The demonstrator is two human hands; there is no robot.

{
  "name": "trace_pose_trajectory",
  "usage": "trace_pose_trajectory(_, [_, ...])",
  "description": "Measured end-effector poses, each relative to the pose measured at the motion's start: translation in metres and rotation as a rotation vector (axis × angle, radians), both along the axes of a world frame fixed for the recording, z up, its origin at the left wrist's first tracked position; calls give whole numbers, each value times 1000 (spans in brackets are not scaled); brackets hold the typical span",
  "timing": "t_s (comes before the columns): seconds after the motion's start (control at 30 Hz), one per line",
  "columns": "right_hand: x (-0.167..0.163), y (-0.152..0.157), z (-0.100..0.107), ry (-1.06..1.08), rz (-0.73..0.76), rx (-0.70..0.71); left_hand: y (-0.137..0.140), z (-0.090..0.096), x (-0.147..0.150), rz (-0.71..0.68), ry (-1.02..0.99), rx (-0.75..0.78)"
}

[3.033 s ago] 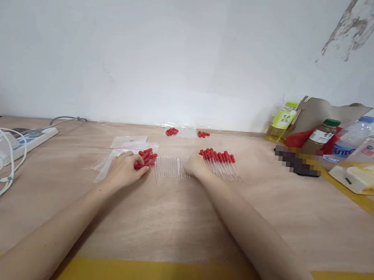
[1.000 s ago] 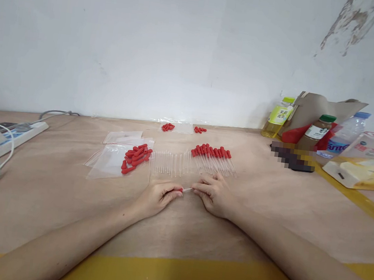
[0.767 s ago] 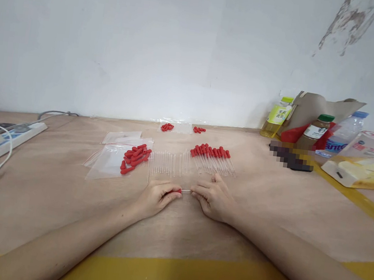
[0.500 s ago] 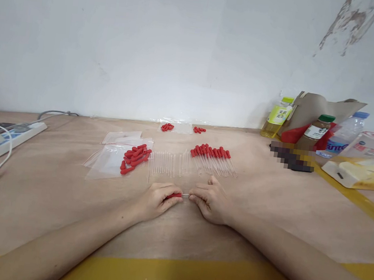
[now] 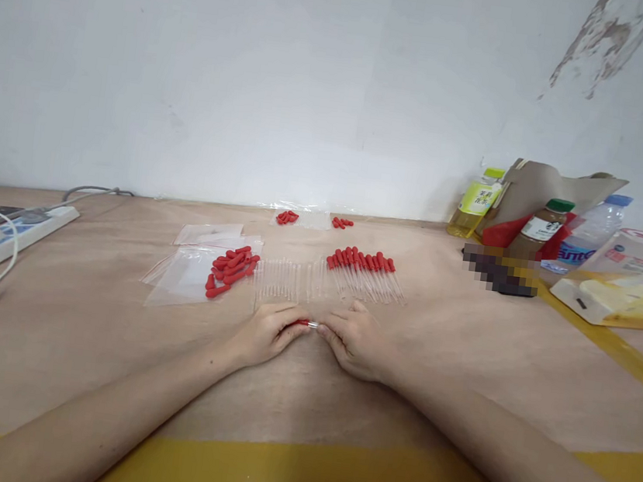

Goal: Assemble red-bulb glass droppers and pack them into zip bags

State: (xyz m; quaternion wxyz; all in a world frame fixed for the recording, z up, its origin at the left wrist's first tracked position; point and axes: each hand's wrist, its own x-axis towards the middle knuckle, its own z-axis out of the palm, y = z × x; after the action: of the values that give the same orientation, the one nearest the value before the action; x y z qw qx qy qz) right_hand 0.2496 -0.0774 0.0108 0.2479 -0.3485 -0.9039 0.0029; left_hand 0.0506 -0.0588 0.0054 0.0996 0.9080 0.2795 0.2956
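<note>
My left hand is closed on a red rubber dropper bulb, pinched between thumb and fingers. My right hand grips a thin clear dropper tube, whose end meets the bulb's opening; most of the tube is hidden by the fingers. Just beyond the hands lies a row of loose clear tubes. To their right sit several droppers with red bulbs fitted, side by side and slanted. Loose red bulbs are heaped on clear plastic bags to the left.
Small groups of red bulbs lie on plastic near the wall. A power strip with white cables is at the left. At the right stand a tea bottle, a green-capped bottle, a water bottle and a tissue pack. Yellow tape edges the table.
Both hands have shifted slightly away from me, still close together. The bulb shows less beyond my left fingers, and the gap between the hands is a little smaller.
</note>
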Motion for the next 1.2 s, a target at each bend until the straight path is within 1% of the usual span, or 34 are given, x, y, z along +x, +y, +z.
trace_pose_trajectory(0.1, [1,-3,6,-36,-48,17,2,2,-1,32,-64,-6])
trace_pose_trajectory(0.2, [10,2,7,81,-138,-95,3,3,-4,138,-122,2])
trace_pose_trajectory(0.27, [22,13,6,224,-250,-206,5,2,-7,194,-152,0])
trace_pose_trajectory(0.37, [44,41,6,379,-492,-345,9,0,-10,211,-171,0])
trace_pose_trajectory(0.43, [56,60,9,441,-666,-336,11,0,-11,192,-165,4])
trace_pose_trajectory(0.53, [65,84,14,429,-770,-283,12,-1,-11,168,-159,-7])
trace_pose_trajectory(0.6, [66,95,15,412,-805,-276,12,-1,-11,169,-161,-43])
trace_pose_trajectory(0.7, [64,103,10,391,-846,-290,11,-3,-12,207,-184,-75])
trace_pose_trajectory(0.77, [63,105,5,359,-850,-291,9,-3,-12,220,-210,-54])
trace_pose_trajectory(0.87, [63,102,0,298,-850,-277,8,-4,-12,196,-236,-5])
trace_pose_trajectory(0.97, [62,98,1,267,-853,-237,8,-4,-12,178,-233,29])
trace_pose_trajectory(1.07, [53,91,7,266,-808,-206,8,-4,-12,180,-225,66])
trace_pose_trajectory(1.2, [27,82,16,243,-645,-241,7,-3,-12,189,-183,69])
